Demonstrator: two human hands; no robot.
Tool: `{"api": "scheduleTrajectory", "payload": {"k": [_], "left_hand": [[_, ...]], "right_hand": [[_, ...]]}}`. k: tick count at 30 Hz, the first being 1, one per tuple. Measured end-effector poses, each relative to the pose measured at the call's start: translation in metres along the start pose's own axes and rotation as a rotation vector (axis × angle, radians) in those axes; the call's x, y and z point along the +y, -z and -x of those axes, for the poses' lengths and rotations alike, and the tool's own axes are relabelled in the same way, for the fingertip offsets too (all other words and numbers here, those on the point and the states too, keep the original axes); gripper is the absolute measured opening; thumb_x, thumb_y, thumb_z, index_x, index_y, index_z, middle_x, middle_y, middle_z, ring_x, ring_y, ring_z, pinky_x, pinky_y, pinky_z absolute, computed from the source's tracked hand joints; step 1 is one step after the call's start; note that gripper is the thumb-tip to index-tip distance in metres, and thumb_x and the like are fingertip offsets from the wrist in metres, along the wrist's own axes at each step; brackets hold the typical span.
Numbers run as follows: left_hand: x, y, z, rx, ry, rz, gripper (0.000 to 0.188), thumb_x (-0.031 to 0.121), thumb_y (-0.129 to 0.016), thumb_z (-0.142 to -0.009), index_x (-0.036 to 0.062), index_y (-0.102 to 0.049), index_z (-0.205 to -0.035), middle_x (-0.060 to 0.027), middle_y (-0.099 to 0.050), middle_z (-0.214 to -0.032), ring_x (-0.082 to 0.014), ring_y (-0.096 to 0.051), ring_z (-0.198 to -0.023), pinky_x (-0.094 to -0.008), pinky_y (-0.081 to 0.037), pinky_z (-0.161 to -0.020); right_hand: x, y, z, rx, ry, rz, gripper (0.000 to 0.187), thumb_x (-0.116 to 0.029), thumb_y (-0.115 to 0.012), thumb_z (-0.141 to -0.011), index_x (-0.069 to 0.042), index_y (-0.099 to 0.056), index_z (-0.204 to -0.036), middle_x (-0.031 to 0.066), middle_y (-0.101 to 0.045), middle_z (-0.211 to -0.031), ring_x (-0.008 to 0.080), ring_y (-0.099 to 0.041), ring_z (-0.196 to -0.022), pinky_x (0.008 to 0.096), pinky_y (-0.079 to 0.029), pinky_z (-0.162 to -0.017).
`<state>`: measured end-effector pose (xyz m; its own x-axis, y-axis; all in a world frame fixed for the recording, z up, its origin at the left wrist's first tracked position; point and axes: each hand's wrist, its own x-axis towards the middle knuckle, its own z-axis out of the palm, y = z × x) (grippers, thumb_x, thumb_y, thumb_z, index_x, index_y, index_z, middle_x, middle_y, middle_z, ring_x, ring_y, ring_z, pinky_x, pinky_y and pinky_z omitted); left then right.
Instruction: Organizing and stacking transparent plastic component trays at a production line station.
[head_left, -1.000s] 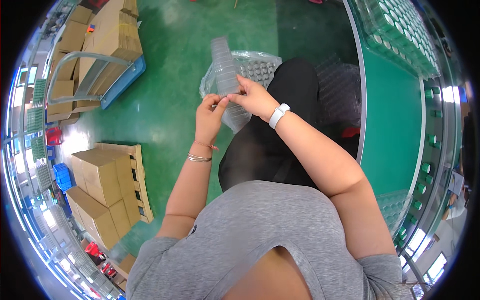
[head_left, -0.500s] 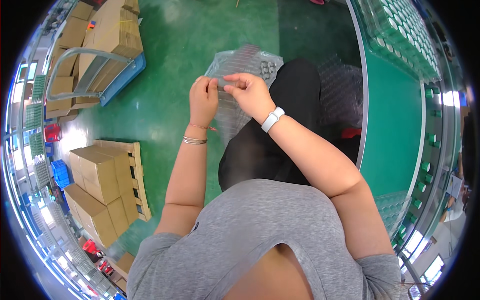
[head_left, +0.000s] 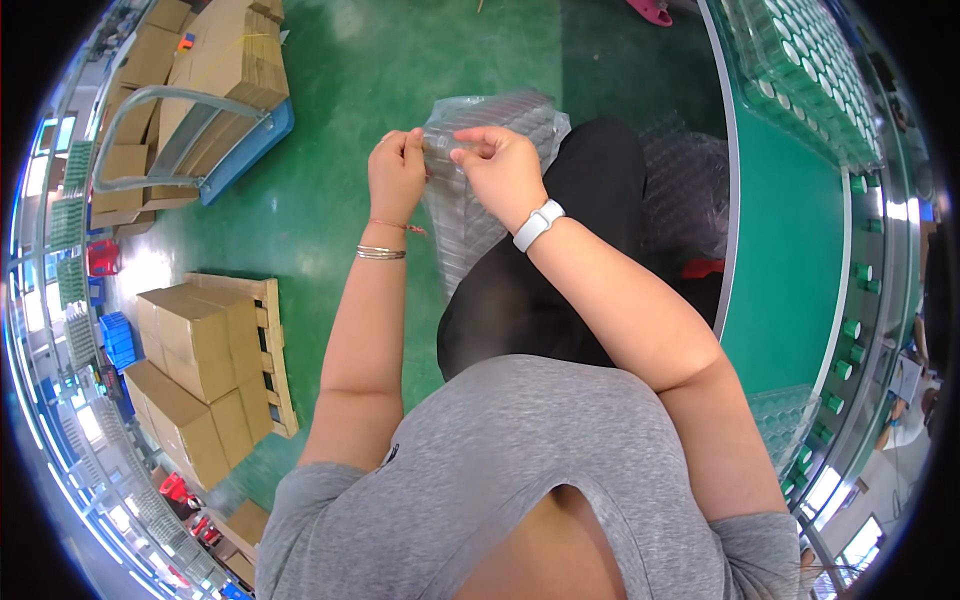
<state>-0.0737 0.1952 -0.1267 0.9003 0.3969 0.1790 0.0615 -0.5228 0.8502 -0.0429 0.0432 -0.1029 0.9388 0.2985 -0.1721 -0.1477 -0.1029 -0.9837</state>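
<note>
My left hand is closed, thumb against the fingers, on the edge of a clear ridged plastic tray. Bracelets circle that wrist. Close to its right is my right hand, wearing a white watch. Its thumb and forefinger point toward the left hand with a gap between them, near the plastic. More ridged clear plastic shows below the hands, beside my dark-trousered leg. A clear plastic bag lies behind it. Overlapping transparent layers hide where one piece ends.
At right stands a green-topped table with a tray of white-topped containers on it. Crumpled clear plastic lies beside my leg. Leftward are a blue trolley with flattened cartons and a wooden pallet bearing brown boxes.
Both hands have moved slightly apart, the left one up and leftward. The ridged plastic has swung to a flatter slant and spreads wider to the right behind my right hand.
</note>
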Motion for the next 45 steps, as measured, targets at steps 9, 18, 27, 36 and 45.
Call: {"api": "scheduleTrajectory", "payload": {"k": [9,18,27,36,45], "left_hand": [[0.018,-0.021,0.006,0.121,-0.005,-0.007,0.030,0.018,-0.059,-0.092,-0.0021,-0.058,-0.071,-0.0109,-0.055,-0.066,-0.0217,-0.057,-0.053,-0.0345,-0.043,-0.049],[0.027,-0.003,-0.019,0.318,-0.091,-0.235,0.033,0.024,-0.060,-0.091,-0.0017,-0.062,-0.071,-0.0121,-0.060,-0.064,-0.0266,-0.057,-0.058,-0.0373,-0.043,-0.056],[0.039,-0.011,-0.019,0.468,0.050,-0.143,0.035,0.027,-0.059,-0.092,-0.0014,-0.062,-0.072,-0.0108,-0.059,-0.056,-0.0219,-0.057,-0.050,-0.0342,-0.044,-0.052],[0.041,0.003,-0.029,0.312,0.085,0.144,0.041,0.029,-0.053,-0.097,-0.0007,-0.053,-0.069,-0.0013,-0.048,-0.056,-0.0101,-0.050,-0.046,-0.0283,-0.042,-0.041],[0.021,-0.010,-0.044,0.232,0.074,0.186,0.039,0.027,-0.055,-0.096,-0.0008,-0.056,-0.068,0.0000,-0.046,-0.053,-0.0073,-0.046,-0.044,-0.0262,-0.040,-0.039]], "right_hand": [[0.011,0.004,0.003,0.172,0.122,-0.060,0.027,-0.005,-0.071,-0.081,0.001,-0.058,-0.104,-0.0004,-0.061,-0.073,0.0052,-0.052,-0.064,0.0223,-0.045,-0.061],[0.055,-0.016,0.031,-0.034,0.051,0.129,0.033,-0.016,-0.073,-0.082,0.000,-0.058,-0.107,0.0016,-0.058,-0.078,0.0084,-0.054,-0.070,0.0250,-0.047,-0.066],[0.075,-0.036,0.001,-0.113,0.021,-0.003,0.029,-0.009,-0.070,-0.083,0.002,-0.061,-0.108,0.0047,-0.066,-0.091,0.0093,-0.060,-0.078,0.0248,-0.049,-0.070],[0.028,-0.015,0.007,-0.208,0.061,0.094,0.021,-0.009,-0.068,-0.084,0.004,-0.067,-0.100,0.0072,-0.071,-0.088,0.0098,-0.063,-0.074,0.0243,-0.050,-0.067],[0.028,-0.008,0.008,-0.121,-0.025,0.032,0.019,-0.010,-0.068,-0.084,0.005,-0.068,-0.096,0.0081,-0.071,-0.081,0.0098,-0.063,-0.069,0.0251,-0.050,-0.064]]}}
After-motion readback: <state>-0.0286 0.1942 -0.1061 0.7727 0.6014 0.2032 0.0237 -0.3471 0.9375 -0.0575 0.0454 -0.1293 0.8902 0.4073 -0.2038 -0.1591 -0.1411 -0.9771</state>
